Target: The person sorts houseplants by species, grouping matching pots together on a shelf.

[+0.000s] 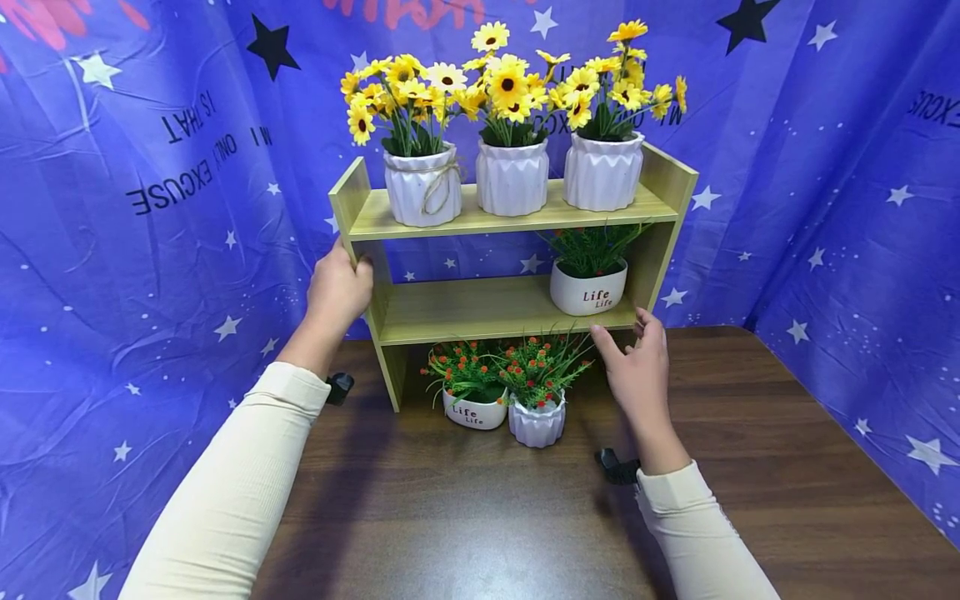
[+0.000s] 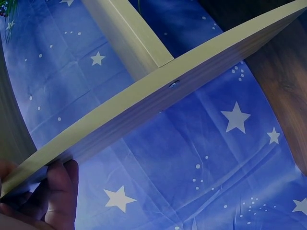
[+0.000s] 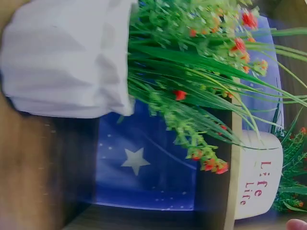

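A light-wood two-tier shelf stands on the dark table. My left hand grips its left side panel, thumb and fingers on either side of the board. At the shelf's right end, my right hand is close to the middle board, thumb and fingers spread apart. Only a fingertip of it shows in the right wrist view. Just above it, a white oval "Life" pot with green grass sits on the middle board. Below stand another oval "Life" pot and a ribbed white pot, both with red-flowered plants.
On the top board stand three white pots of yellow flowers: a left one with a twine bow, a middle one and a right one. A blue starry curtain hangs behind and along the sides of the brown table.
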The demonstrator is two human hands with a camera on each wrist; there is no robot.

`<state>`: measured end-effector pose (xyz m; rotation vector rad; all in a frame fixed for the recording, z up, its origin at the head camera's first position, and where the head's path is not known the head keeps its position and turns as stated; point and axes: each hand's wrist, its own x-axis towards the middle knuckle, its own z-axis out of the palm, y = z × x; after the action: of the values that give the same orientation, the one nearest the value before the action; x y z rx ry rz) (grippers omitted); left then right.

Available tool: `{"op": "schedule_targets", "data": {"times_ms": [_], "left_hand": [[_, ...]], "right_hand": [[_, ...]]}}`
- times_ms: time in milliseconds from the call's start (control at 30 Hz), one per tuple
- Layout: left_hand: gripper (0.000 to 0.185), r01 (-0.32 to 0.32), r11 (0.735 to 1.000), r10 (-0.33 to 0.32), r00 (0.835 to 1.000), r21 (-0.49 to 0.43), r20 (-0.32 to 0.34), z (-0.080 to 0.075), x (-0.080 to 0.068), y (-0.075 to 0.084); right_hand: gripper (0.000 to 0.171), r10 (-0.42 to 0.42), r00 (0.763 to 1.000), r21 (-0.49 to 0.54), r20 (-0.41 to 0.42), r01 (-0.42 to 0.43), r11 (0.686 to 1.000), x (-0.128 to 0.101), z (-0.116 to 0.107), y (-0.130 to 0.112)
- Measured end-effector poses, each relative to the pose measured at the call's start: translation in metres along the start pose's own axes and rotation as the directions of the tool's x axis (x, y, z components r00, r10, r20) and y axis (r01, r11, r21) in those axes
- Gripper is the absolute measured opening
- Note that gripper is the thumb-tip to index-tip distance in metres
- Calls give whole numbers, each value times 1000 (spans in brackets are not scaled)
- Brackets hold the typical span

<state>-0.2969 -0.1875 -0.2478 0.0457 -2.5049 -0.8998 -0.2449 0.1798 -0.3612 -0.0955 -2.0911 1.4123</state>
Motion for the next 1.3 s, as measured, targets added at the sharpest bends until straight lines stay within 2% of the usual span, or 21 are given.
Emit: {"op": "schedule_targets", "data": {"times_ms": [233, 533, 967, 1300], "left_hand": [[34, -3, 1000, 3, 1000, 5, 1, 0, 0, 0], [34, 3, 1000, -3, 1000, 0, 10, -1, 0, 0], [34, -8, 1000, 8, 1000, 2, -3, 0, 0, -2], [33, -12, 1000, 12, 1000, -1, -3, 0, 1, -1]], "right_hand": [[76, -6, 998, -36, 56, 8, 999, -28, 0, 17], [79, 53, 991, -66, 127, -45, 997, -58, 7, 38], [77, 151, 957, -90, 248, -132, 987, -83, 29, 48], [76, 193, 948, -74, 253, -180, 981, -94, 48, 48]]}}
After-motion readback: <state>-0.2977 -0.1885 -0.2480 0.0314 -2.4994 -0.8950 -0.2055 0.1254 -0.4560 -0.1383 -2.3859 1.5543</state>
